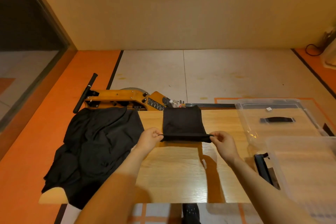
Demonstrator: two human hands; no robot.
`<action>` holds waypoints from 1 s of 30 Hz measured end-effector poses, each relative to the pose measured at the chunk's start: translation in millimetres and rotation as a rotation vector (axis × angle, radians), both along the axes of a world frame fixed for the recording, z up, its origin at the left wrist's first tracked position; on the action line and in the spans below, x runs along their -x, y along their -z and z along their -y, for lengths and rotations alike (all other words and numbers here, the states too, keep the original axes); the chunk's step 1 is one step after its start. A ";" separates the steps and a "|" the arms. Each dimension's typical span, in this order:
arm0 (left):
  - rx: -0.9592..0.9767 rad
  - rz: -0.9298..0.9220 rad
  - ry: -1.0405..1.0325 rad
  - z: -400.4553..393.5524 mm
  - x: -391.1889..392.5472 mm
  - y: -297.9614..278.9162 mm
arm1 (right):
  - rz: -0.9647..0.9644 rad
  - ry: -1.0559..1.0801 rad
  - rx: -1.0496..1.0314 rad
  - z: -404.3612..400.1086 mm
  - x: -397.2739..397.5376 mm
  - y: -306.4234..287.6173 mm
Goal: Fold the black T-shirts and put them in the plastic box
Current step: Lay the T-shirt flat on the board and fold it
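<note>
A folded black T-shirt [182,123] is pinched at its near corners by both hands, left hand [150,140] and right hand [224,143], over the wooden bench [181,169]; unfolded black T-shirts [94,147] are heaped at nine o'clock, the plastic box [307,165] at three o'clock

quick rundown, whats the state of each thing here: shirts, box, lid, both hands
folded T-shirt: partly folded, near corners lifted off the table
pile of T-shirts: unfolded, crumpled, draped over the table's left edge
plastic box: open, no shirts visible inside
lid: off the box, lying beyond it
left hand: pinches the shirt's near left corner
right hand: pinches the near right corner
</note>
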State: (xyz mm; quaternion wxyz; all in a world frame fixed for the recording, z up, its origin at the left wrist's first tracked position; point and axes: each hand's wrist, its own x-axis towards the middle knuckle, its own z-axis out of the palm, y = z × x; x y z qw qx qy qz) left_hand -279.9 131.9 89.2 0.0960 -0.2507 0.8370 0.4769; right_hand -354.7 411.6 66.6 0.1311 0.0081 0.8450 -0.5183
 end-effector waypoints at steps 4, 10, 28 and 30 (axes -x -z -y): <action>-0.012 0.058 0.021 -11.7 -37.8 29.5 | 0.065 -0.036 -0.049 -14.7 -37.4 30.3; -0.027 0.107 0.090 -16.8 -78.7 53.2 | 0.141 -0.048 -0.094 -28.3 -83.0 54.4; -0.051 0.135 0.128 -29.4 -105.9 72.7 | 0.212 0.003 -0.093 -44.3 -127.2 66.7; -0.055 0.103 0.095 -29.3 -95.6 69.4 | 0.187 0.025 -0.071 -40.0 -120.1 62.0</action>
